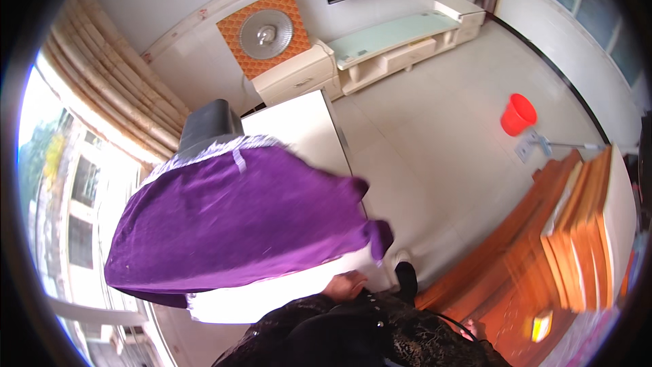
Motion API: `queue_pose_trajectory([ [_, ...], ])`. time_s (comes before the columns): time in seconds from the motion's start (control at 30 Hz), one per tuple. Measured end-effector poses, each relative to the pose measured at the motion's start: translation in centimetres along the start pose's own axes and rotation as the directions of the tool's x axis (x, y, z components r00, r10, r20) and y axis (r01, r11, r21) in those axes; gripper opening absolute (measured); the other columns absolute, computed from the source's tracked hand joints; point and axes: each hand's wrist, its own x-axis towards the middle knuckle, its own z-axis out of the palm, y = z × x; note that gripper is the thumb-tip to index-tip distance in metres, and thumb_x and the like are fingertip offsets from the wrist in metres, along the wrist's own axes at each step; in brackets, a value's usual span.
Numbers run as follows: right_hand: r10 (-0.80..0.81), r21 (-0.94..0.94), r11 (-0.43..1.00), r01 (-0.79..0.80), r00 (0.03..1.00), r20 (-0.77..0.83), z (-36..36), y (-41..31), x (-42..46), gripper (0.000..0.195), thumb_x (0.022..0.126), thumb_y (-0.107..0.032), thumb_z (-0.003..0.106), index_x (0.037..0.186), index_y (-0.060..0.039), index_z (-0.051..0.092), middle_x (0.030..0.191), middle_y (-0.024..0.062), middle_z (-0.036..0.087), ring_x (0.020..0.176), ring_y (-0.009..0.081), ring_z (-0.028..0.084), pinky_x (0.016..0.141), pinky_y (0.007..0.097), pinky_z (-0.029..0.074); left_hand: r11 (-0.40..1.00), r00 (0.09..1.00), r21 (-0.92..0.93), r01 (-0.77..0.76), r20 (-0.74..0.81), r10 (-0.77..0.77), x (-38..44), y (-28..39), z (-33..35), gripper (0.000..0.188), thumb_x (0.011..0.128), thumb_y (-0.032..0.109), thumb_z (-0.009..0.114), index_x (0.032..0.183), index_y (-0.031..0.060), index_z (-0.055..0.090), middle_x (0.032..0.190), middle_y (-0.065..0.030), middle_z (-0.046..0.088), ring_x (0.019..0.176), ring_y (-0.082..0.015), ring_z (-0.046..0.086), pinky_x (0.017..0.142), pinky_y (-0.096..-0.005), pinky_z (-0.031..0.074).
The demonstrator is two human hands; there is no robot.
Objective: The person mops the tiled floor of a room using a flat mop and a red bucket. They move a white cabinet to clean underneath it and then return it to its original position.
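A dark purple garment (239, 214) lies spread over the white table (300, 117) before me, with a pale patterned edge along its far side. Two narrow ends of it hang past the table's right edge. My left hand (347, 285), its fingers curled, is near the table's front edge, just short of the cloth. I cannot make out anything in it. Low on the right, beside my body, my right hand (469, 330) shows only in part. A thin black cord (453, 322) runs by it, and whether the fingers hold it is unclear.
A wooden bench (489, 275) with a stack of wooden boards (580, 244) stands close on my right. On the tiled floor are a red bucket (518, 116) and a mop (535, 145). A dark bin-like object (211, 122) and a round heater (266, 34) are beyond the table.
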Motion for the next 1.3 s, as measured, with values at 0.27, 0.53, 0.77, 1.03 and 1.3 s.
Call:
queue_pose_trajectory([
  [0.27,-0.642,-0.185,0.679,0.71,0.697,0.319,12.6,-32.1,10.6,0.017,0.083,-0.019,0.055,0.09,-0.0029,0.055,0.068,0.0079,0.058,0.05,0.0181,0.054,0.044,0.0288,0.044,0.714,0.679,0.017,0.699,-0.328,-0.657,-4.1,2.1,1.3,0.024,0.072,0.028,0.065,0.085,0.0083,0.067,0.078,-0.0112,0.064,0.082,-0.0307,0.059,0.071,-0.0453,0.046],
  [0.53,-0.276,-0.16,0.838,0.522,0.659,0.7,32.9,-36.1,0.4,0.017,0.086,-0.021,0.056,0.092,-0.005,0.054,0.072,0.0095,0.062,0.055,0.0156,0.059,0.044,0.0256,0.046,0.118,0.013,-0.282,0.952,-0.346,-0.938,-7.9,4.2,3.8,0.018,0.069,0.025,0.063,0.083,0.0136,0.068,0.071,-0.0083,0.065,0.07,-0.0269,0.063,0.065,-0.0386,0.05],
  [0.77,0.115,-0.462,0.635,0.619,0.515,0.849,36.6,-25.1,-5.7,0.024,0.087,-0.02,0.054,0.104,-0.0025,0.054,0.082,0.0081,0.063,0.062,0.0138,0.061,0.047,0.0234,0.048,0.073,-0.151,-0.46,0.885,-0.431,-0.889,-10.7,5.7,5.1,0.018,0.072,0.024,0.056,0.079,0.0118,0.068,0.073,-0.0132,0.065,0.073,-0.0313,0.063,0.068,-0.0399,0.05],
  [1.03,0.165,-0.312,0.396,0.864,0.267,0.949,37.6,-21.2,2.1,0.052,0.083,-0.025,0.06,0.126,-0.0059,0.038,0.124,0.0092,0.046,0.115,0.0234,0.045,0.094,0.035,0.038,-0.029,-0.624,-0.891,0.454,-0.295,-0.723,-21.1,0.4,5.9,0.043,0.075,0.037,0.06,0.099,0.001,0.06,0.092,-0.0191,0.064,0.089,-0.0295,0.061,0.08,-0.0359,0.047],
  [1.3,-0.118,-0.314,0.795,0.519,0.641,0.759,38.7,-14.8,-13.8,0.064,0.082,-0.059,0.051,0.114,-0.0032,0.053,0.105,0.0091,0.059,0.088,0.0217,0.058,0.072,0.0343,0.048,0.115,-0.698,-0.967,-0.226,0.078,-0.712,-32.2,-8.1,8.0,0.072,0.081,0.057,0.051,0.124,0.0,0.043,0.117,-0.0204,0.053,0.104,-0.0285,0.053,0.088,-0.0398,0.042],
])
